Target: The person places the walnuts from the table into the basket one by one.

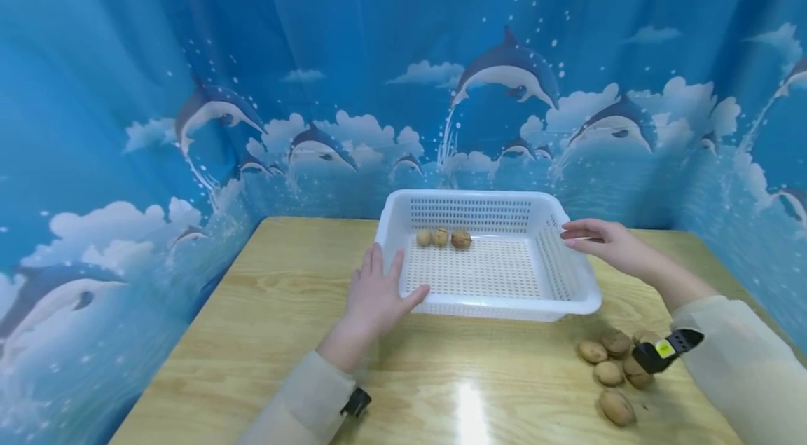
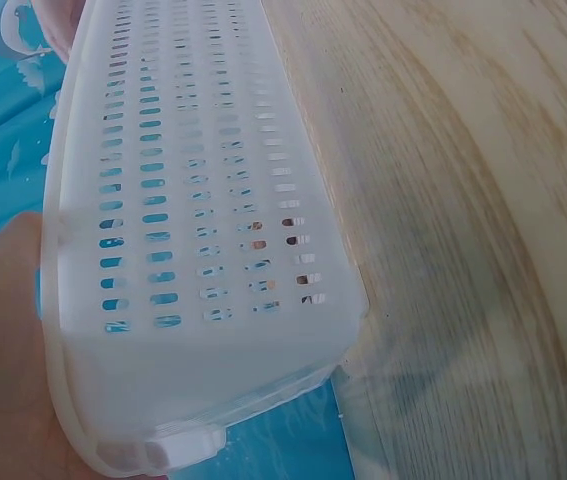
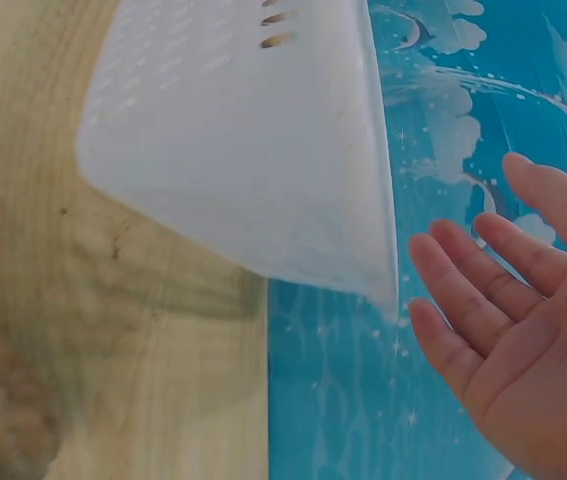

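A white perforated basket [image 1: 492, 270] is shown on the wooden table [image 1: 265, 333], with three walnuts [image 1: 443, 238] lined along its far wall. The left hand [image 1: 377, 294] is laid against the basket's near-left corner, fingers straight. The right hand [image 1: 605, 243] is held just beside the basket's right rim, fingers extended and apart from it. Loose walnuts [image 1: 610, 369] are seen near the basket's front-right corner.

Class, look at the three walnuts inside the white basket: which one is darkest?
The rightmost walnut in the basket is darkest, a deeper brown; the middle walnut and left walnut look paler.
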`<control>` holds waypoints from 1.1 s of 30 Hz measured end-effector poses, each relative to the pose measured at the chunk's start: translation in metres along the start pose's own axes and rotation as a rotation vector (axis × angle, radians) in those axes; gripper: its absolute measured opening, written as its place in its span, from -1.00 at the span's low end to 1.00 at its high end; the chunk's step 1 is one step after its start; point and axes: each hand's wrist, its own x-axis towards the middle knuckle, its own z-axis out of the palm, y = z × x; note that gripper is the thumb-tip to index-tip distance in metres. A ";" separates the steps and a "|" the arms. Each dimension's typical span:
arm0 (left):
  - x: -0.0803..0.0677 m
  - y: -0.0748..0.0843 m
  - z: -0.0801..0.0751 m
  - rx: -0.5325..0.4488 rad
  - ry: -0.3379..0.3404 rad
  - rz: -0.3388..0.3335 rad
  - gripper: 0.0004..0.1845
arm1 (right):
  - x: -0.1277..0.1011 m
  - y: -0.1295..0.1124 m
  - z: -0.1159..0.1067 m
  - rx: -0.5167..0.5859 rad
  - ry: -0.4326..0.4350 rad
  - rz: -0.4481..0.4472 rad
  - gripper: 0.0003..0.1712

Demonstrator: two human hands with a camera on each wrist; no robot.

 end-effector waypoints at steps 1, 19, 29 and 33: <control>0.000 0.000 0.001 0.000 -0.002 -0.001 -0.07 | -0.004 0.003 0.000 -0.001 0.010 0.000 -0.35; 0.000 0.004 0.003 0.001 -0.011 -0.017 -0.07 | -0.064 0.052 0.001 0.013 0.018 0.008 -0.43; 0.000 0.002 0.002 0.009 0.009 -0.003 -0.08 | -0.087 0.086 0.006 0.087 -0.080 0.066 -0.38; -0.001 0.002 0.001 0.011 0.012 -0.003 -0.08 | -0.096 0.102 0.009 0.079 -0.102 0.026 -0.43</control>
